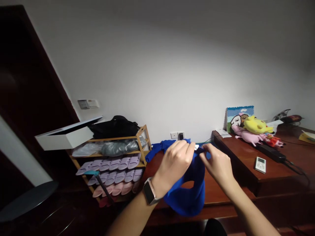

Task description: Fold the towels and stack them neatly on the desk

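Observation:
A bright blue garment (189, 193) hangs in front of me, held up at its top edge by both hands. My left hand (176, 162), with a watch on its wrist, is closed on the fabric near a small white tag. My right hand (218, 164) pinches the same edge just to the right. The rest of the cloth droops below my hands and one part (157, 149) trails off to the left over the low wooden bench (214, 193).
A wooden rack (141, 144) with rows of lilac and pink slippers stands at the left, a white box (66, 137) and a black bag on top. A dark desk (246, 157) at right carries plush toys, a remote and a black power strip.

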A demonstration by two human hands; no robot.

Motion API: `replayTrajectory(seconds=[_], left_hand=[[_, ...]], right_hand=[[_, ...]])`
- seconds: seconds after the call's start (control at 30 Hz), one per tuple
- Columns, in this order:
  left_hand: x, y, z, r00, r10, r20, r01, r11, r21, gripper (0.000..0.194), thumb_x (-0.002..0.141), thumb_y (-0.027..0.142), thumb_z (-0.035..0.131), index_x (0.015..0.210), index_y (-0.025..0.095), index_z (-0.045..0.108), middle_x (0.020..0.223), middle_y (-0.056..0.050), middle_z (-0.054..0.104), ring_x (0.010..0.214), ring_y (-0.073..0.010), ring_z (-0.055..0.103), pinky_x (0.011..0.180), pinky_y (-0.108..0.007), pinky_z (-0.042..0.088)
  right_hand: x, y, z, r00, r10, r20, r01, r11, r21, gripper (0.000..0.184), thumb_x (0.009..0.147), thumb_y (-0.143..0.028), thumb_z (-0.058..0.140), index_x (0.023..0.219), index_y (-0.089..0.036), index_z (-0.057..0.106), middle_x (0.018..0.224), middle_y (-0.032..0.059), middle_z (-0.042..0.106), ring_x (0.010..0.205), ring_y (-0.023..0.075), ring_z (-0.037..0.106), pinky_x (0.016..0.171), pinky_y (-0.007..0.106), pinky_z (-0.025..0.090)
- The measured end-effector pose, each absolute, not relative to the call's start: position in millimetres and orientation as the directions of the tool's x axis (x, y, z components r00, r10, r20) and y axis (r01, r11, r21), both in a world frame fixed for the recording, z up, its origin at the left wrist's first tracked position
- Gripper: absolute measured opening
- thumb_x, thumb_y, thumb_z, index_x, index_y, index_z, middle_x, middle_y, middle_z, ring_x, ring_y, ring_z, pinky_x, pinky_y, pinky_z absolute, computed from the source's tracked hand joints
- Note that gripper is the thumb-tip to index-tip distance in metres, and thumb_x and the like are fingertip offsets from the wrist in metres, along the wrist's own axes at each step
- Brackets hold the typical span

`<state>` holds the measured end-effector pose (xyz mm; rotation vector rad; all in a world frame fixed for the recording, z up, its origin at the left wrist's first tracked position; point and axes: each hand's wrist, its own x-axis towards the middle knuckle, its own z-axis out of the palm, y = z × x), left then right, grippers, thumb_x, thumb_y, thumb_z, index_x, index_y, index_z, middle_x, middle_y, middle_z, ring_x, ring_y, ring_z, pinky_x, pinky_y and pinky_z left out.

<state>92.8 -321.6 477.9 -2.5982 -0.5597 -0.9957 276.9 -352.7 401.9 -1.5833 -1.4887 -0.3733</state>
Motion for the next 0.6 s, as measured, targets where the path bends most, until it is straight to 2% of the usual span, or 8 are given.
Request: replayTrajectory(seconds=[0.13, 0.23, 0.37, 0.47, 0.6], left_hand=[[87.6, -306.7, 500.6, 0.624, 0.174, 0.762, 0.551, -0.790, -0.270, 0.034, 0.103, 0.012, 0.037, 0.098, 0.014, 0.070, 0.078, -0.007, 0.064, 0.079, -0.0221, 0.063, 0.076, -0.036, 0.052], [64.5, -285.7, 510.9, 0.554, 0.153, 0.819, 0.632, -0.718, -0.293, 0.024, 0.102, 0.015, 0.047, 0.096, 0.015, 0.070, 0.081, -0.008, 0.069, 0.080, -0.0213, 0.064, 0.079, -0.036, 0.053], [18.3, -255.6, 507.6, 0.449, 0.223, 0.865, 0.706, -0.682, -0.190, 0.019, 0.101, 0.023, 0.052, 0.099, 0.017, 0.070, 0.089, -0.008, 0.073, 0.087, -0.0229, 0.066, 0.086, -0.038, 0.054], [-20.1, -245.4, 490.7, 0.373, 0.292, 0.881, 0.734, -0.673, -0.088, 0.019, 0.100, 0.029, 0.053, 0.099, 0.019, 0.070, 0.094, -0.007, 0.072, 0.092, -0.0237, 0.067, 0.090, -0.039, 0.055], [-78.7, -254.9, 448.5, 0.239, 0.390, 0.889, 0.752, -0.653, 0.084, 0.027, 0.097, 0.045, 0.057, 0.093, 0.023, 0.072, 0.129, -0.009, 0.067, 0.117, -0.0275, 0.065, 0.108, -0.043, 0.050]], right_hand=[[291.0, -342.2, 385.9, 0.269, 0.739, 0.618, 0.943, -0.071, -0.325, 0.012, 0.091, -0.025, 0.059, 0.102, -0.025, 0.061, 0.086, 0.0016, 0.071, 0.078, 0.0199, 0.067, 0.060, 0.026, 0.038], [318.9, -340.2, 358.6, 0.317, 0.778, 0.542, 0.940, -0.183, -0.287, 0.011, 0.091, -0.022, 0.057, 0.100, -0.025, 0.062, 0.094, 0.0023, 0.071, 0.085, 0.0200, 0.068, 0.061, 0.026, 0.038], [368.8, -350.0, 319.9, 0.362, 0.768, 0.529, 0.925, -0.227, -0.303, 0.021, 0.092, -0.023, 0.051, 0.106, -0.026, 0.065, 0.113, 0.0032, 0.073, 0.097, 0.0222, 0.069, 0.068, 0.029, 0.047], [403.6, -369.1, 294.1, 0.382, 0.750, 0.539, 0.916, -0.232, -0.327, 0.028, 0.094, -0.031, 0.044, 0.110, -0.028, 0.067, 0.121, 0.0028, 0.072, 0.101, 0.0246, 0.071, 0.072, 0.034, 0.052], [445.7, -411.8, 253.2, 0.354, 0.760, 0.546, 0.916, -0.163, -0.366, 0.041, 0.094, -0.042, 0.041, 0.124, -0.033, 0.066, 0.126, 0.0017, 0.072, 0.106, 0.0267, 0.072, 0.077, 0.038, 0.058]])
